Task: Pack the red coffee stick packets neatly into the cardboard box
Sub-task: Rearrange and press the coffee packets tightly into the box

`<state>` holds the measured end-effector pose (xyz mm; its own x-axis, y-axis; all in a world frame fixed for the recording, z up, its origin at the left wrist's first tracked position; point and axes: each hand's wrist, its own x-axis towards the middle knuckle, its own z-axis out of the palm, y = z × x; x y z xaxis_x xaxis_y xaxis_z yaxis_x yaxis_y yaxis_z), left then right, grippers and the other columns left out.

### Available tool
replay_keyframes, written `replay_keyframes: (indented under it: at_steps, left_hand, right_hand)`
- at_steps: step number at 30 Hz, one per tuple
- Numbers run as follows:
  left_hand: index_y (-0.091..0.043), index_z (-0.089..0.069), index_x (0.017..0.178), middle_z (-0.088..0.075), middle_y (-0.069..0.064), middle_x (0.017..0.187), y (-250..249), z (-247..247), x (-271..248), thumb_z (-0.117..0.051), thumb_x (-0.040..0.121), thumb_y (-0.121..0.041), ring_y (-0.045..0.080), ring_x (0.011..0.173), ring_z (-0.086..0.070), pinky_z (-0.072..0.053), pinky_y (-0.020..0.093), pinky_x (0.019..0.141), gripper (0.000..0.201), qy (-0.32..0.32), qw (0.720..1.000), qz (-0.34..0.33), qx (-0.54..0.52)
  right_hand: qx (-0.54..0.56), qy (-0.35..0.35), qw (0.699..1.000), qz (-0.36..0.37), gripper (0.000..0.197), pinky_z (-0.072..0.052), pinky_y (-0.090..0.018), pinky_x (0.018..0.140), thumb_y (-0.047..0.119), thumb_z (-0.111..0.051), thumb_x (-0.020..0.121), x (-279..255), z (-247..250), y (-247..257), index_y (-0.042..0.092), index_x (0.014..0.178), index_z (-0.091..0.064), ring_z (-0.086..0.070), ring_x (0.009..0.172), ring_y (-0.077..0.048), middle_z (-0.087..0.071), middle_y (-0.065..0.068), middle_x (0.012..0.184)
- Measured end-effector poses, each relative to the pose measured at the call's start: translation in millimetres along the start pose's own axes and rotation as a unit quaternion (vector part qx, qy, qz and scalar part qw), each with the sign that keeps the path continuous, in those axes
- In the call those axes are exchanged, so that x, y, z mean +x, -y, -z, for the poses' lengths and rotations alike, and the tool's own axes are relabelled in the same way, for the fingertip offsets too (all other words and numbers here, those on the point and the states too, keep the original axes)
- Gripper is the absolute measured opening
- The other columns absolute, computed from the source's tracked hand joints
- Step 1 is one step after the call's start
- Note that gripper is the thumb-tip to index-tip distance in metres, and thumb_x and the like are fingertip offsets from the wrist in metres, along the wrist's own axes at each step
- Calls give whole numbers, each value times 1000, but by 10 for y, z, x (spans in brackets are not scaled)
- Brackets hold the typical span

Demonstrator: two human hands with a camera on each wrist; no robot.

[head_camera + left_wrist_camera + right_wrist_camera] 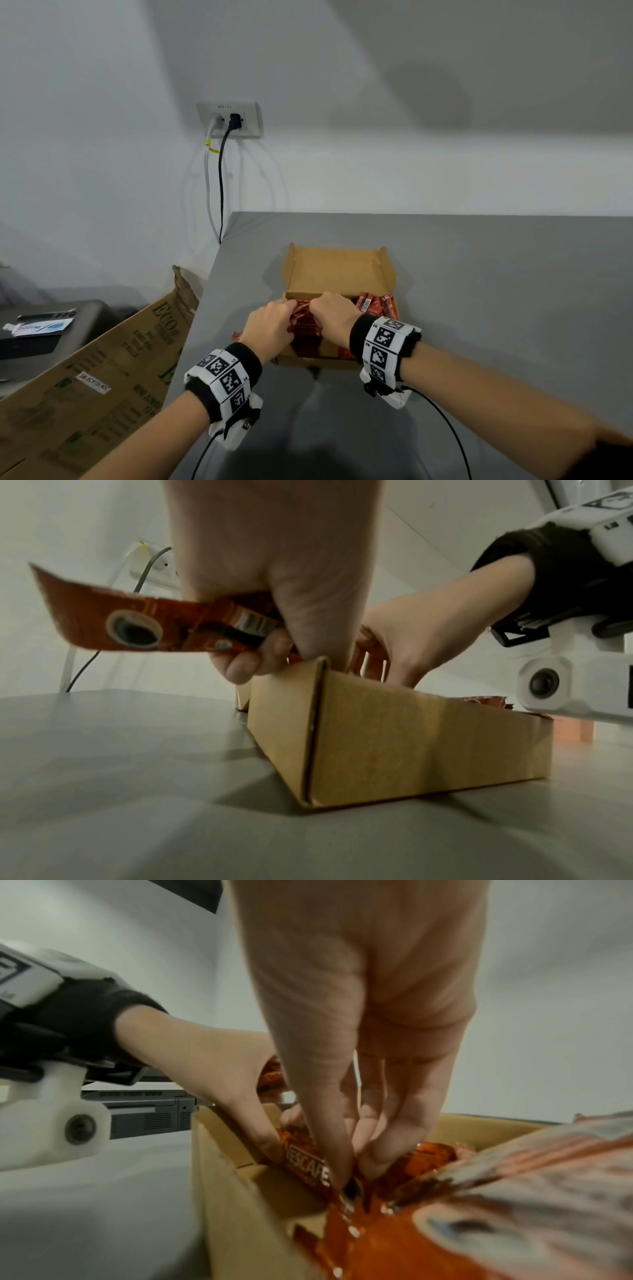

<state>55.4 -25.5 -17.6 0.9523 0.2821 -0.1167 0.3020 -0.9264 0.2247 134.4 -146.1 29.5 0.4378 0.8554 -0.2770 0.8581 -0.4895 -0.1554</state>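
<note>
At the cardboard box (337,274)'s left wall, the left hand (270,323) has its fingers curled tight around a bunch of red coffee stick packets (303,317). One glossy, floppy packet (113,623) juts out past that wall and may well slip out onto the smooth grey table (496,291). Over the box's middle, the right hand (330,313) presses fingertips (373,1161) down onto packets lying inside; whether they pinch one, I cannot tell. More crinkled foil sticks (376,305) crowd the box's right side, where they could buckle against the stiff matte corrugated walls.

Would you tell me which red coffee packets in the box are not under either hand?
The packets at the box's right end, barcodes showing, lie free beside the right hand. The bundle at the left end is gripped by both hands.
</note>
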Motion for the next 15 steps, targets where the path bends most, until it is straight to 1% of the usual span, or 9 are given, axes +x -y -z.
replay_keyframes:
  at_steps: [5, 11, 15]
  left_hand:
    - [-16, -51, 113, -58, 3, 114, -1, -12, -1, -59, 83, -17, 26, 102, -58, -48, 36, 80, 32, -4, 1000, -5, -5]
    - [-16, -52, 114, -58, 4, 113, -7, -14, -8, -58, 84, -17, 26, 102, -59, -49, 37, 82, 30, -13, 1000, -5, -16]
    - [-17, -52, 116, -58, 3, 114, -6, -11, -25, -59, 83, -21, 26, 102, -59, -49, 37, 81, 34, -16, 1000, -9, -19]
  right_hand:
    - [-3, 1, 1000, -3, 15, -40, -34, 71, 4, -54, 88, -6, -16, -25, 1, 102, -56, -58, 97, -34, -59, -18, 106]
    - [-11, 12, 1000, -12, 16, -40, -35, 71, 4, -53, 88, -36, -20, -71, 1, 104, -55, -58, 98, -35, -57, -18, 108]
    - [-31, 17, 999, -7, 14, -42, -36, 69, 5, -54, 87, -37, -32, -94, 3, 101, -55, -59, 94, -35, -59, -17, 103]
